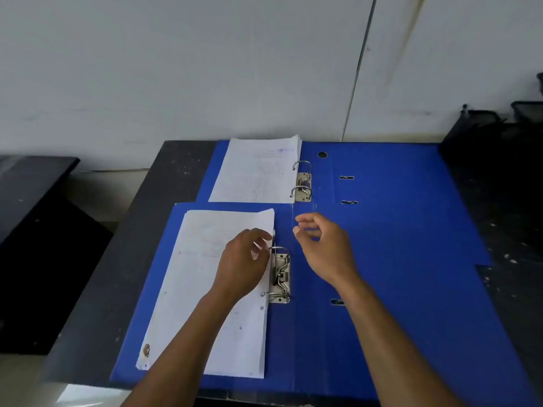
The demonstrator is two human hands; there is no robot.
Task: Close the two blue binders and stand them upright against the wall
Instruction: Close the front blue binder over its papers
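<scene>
Two blue binders lie open and flat on a dark table. The near binder (396,318) overlaps the far binder (390,171). Each holds a stack of white paper on its left side, by a metal ring mechanism. My left hand (244,259) rests on the near stack of paper (205,289), its fingertips at the upper ring of the near mechanism (280,274). My right hand (323,245) hovers over the near binder's spine, fingers loosely curled and holding nothing. The far stack of paper (255,171) sits on closed rings (302,183).
A white wall (205,69) rises directly behind the dark table (97,304). Black containers (484,127) stand at the back right corner. A lower black surface (32,177) sits to the left, beyond a gap.
</scene>
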